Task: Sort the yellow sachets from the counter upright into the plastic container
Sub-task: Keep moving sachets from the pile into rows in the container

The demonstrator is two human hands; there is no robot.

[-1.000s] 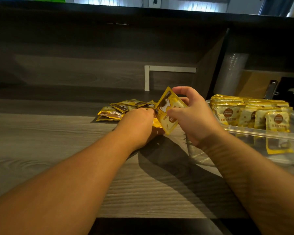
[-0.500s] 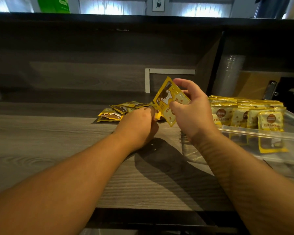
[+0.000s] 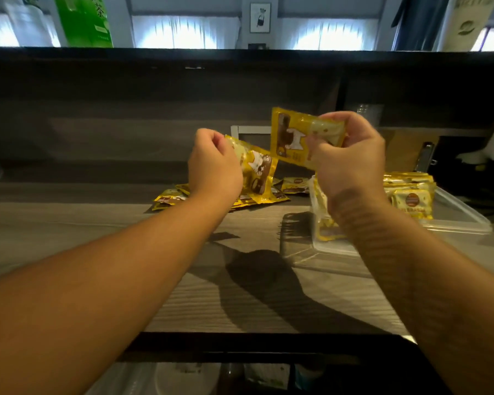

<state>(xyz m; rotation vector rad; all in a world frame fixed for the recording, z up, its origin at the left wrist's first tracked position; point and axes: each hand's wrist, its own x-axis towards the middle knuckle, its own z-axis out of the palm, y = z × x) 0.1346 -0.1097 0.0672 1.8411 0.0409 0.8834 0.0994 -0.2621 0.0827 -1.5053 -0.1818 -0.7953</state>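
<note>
My left hand (image 3: 214, 166) grips a yellow sachet (image 3: 257, 172) that hangs tilted above the loose pile of yellow sachets (image 3: 171, 196) on the wooden counter. My right hand (image 3: 348, 155) pinches a second yellow sachet (image 3: 291, 138), held raised and roughly flat-on to the camera, above the left end of the clear plastic container (image 3: 462, 218). Several sachets (image 3: 411, 195) stand upright in rows inside the container; my right forearm hides part of them.
A dark raised back ledge (image 3: 240, 81) runs behind the counter. A white bracket (image 3: 248, 129) stands behind the pile. The counter's front edge (image 3: 268, 334) is near me, with a shelf of items below it. Dark objects sit at the far right.
My left hand has lifted a sachet off the pile. My right hand has raised its sachet higher. The camera has tilted upward.
</note>
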